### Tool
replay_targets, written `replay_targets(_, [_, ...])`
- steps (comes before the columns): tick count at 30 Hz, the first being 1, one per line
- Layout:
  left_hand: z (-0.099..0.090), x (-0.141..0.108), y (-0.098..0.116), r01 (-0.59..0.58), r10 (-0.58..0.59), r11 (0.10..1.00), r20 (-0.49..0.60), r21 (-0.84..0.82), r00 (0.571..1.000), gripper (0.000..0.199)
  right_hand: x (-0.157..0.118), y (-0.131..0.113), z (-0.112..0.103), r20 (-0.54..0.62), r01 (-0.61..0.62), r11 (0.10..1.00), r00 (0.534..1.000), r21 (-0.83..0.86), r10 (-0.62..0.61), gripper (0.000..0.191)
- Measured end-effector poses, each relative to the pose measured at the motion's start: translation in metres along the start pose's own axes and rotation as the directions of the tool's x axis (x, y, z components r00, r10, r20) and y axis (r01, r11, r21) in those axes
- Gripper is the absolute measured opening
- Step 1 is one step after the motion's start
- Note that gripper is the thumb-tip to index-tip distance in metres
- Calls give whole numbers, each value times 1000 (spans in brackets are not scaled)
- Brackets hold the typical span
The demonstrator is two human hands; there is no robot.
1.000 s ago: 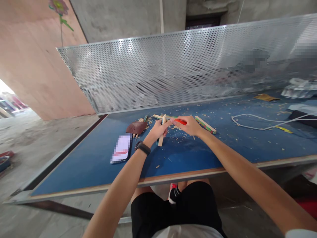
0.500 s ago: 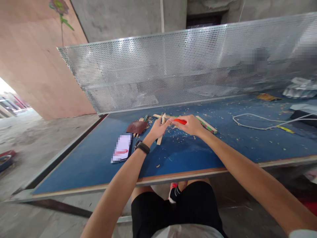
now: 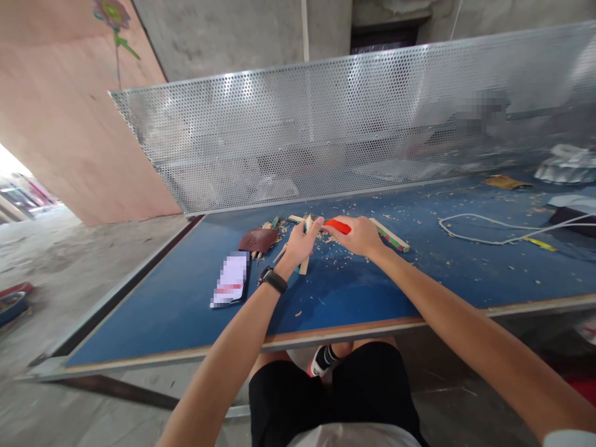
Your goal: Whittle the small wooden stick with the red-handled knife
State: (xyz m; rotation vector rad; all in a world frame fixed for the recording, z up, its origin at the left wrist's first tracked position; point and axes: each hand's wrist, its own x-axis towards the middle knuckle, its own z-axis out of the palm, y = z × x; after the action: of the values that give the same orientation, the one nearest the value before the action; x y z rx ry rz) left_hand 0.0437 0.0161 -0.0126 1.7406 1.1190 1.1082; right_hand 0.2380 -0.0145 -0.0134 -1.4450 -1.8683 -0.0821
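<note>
Over the middle of the blue table, my left hand [image 3: 298, 243] is closed around a pale wooden strip [image 3: 304, 266]. One end of the strip shows above my fingers, the other below my palm. My right hand [image 3: 361, 234] grips a red-handled knife [image 3: 338, 226], whose tip points toward the left hand. The blade is small and hard to make out. Wood shavings [image 3: 331, 249] lie scattered under both hands. Just right of my right hand rests a wooden strip with green and red marks [image 3: 390, 234].
A phone [image 3: 230, 279] lies left of my wrist, below a brown leather-like piece [image 3: 258, 239] with thin sticks under it. A white cable [image 3: 479, 239] and a yellow strip [image 3: 540, 244] are on the right. A perforated metal panel [image 3: 298, 136] stands along the table's back.
A small gap has opened between my hands. My left thumb now points up more, and the knife has drawn slightly back from it. My foot under the table has shifted left.
</note>
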Motion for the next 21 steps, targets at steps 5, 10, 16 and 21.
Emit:
replay_targets(5, [-1, 3, -8, 10, -6, 999, 95, -44, 995, 44, 1, 11, 2, 125, 15, 992, 992, 128, -31, 57])
replay_targets(10, [-3, -1, -5, 28, -19, 997, 134, -66, 991, 42, 3, 19, 0, 171, 7, 991, 985, 136, -31, 59])
replay_targets(16, [-5, -8, 4, 54, -27, 989, 186, -139, 982, 39, 4, 20, -2, 195, -11, 989, 981, 149, -19, 59])
replay_targets(21, [-5, -6, 4, 21, 12, 985, 187, -171, 982, 34, 4, 17, -4, 218, -14, 977, 975, 214, -34, 60])
